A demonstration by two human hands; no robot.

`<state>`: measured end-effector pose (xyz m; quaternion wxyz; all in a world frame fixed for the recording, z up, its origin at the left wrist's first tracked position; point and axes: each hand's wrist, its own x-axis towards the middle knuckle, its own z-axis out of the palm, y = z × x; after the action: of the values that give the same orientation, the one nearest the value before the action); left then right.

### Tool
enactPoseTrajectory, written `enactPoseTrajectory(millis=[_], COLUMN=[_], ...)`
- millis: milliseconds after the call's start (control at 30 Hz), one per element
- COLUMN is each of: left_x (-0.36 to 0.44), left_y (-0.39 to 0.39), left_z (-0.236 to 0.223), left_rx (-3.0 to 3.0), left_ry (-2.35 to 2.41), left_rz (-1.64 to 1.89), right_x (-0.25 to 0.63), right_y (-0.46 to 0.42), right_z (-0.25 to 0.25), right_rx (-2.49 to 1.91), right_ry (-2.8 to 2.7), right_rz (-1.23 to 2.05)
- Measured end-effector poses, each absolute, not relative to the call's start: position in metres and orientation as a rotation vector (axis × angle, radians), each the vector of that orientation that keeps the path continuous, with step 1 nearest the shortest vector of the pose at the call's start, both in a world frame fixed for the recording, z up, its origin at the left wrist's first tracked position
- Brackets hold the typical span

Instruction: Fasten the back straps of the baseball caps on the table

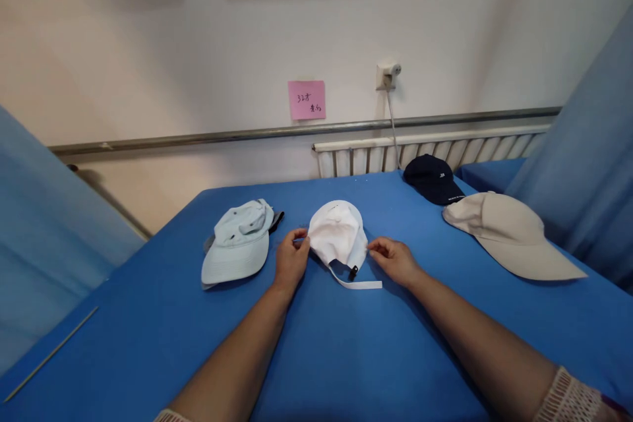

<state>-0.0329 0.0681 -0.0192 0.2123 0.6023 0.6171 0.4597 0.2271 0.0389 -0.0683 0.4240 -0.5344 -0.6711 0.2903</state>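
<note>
- And here's the white cap [341, 227], right in the middle of the blue-covered counter [316, 356], between your two hands, its back opening turned toward you!
- Your left hand [291, 258] is on it, thumb and fingers pinching the cap's left edge.
- Over on the other side, your right hand [395, 260] has its fingers drawn together at the right edge; whether they actually nip the fabric, I can't tell from here.
- Look at that white strap [366, 285]: it hangs loose, curving out from the near side of the cap with its end lying to your right, and a small black buckle [353, 272] sits just beside it on the cap's rim.
- To your left, the light blue cap [240, 244] lies brim toward you, with something greyish [209, 244] peeking out from under it.
- Out to your right, the big beige cap [514, 231] points its brim rightward, and just behind it sits the dark navy cap [429, 178], small white marks on its front.
- Far left, a thin stick [52, 353] lies slantwise near the counter's edge.
- Up on the wall, a pink note [306, 100] with handwriting, and to its right a socket [383, 77] with a plug in it, its cable [393, 122] dropping past the rail [222, 137].
</note>
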Motion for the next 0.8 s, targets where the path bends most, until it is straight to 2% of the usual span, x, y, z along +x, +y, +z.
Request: enactPoseTrajectory(millis=[267, 433, 633, 800], left_x=[-0.031, -0.018, 0.001, 0.008], left_y=[0.044, 0.021, 0.004, 0.001], left_z=[0.000, 0.011, 0.008, 0.003], left_rx=[1.910, 2.255, 2.448, 2.440], left_ry=[1.600, 1.330, 1.124, 1.084], left_rz=[1.420, 1.197, 0.707, 0.724], right_x=[0.208, 0.196, 0.187, 0.181], right_y=[0.015, 0.007, 0.004, 0.004], right_z=[-0.040, -0.035, -0.038, -0.034], right_rx=[-1.112, -1.284, -1.483, -1.664], right_ry=[-2.035, -2.075, -2.102, -2.083], right_rz=[0.679, 0.528, 0.459, 0.430])
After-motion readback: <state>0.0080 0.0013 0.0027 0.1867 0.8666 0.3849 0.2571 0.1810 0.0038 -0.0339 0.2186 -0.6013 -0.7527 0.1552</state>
